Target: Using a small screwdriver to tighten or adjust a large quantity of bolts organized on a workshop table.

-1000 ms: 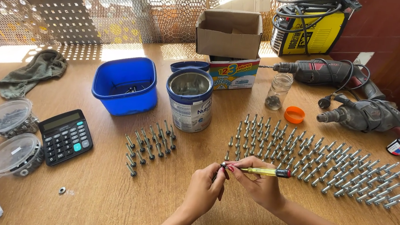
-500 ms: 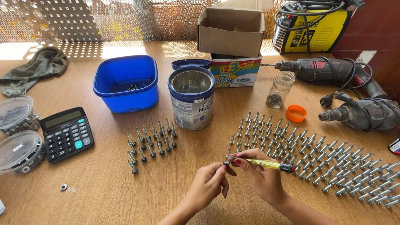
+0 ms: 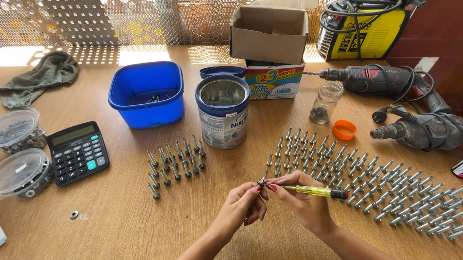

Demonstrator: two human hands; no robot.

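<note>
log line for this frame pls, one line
left hand: pinches small fastener at tool tip | right hand: holds yellow screwdriver | surroundings: bolt rows, open tin can, wooden table

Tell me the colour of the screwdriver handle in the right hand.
Translucent yellow handle with a dark end cap, seen in the head view.

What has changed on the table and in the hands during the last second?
Almost nothing. Both hands shifted very slightly; the left hand still pinches a small bolt at the tip of the yellow screwdriver, which the right hand still holds. The bolt rows, tin can and calculator stayed put.
</note>
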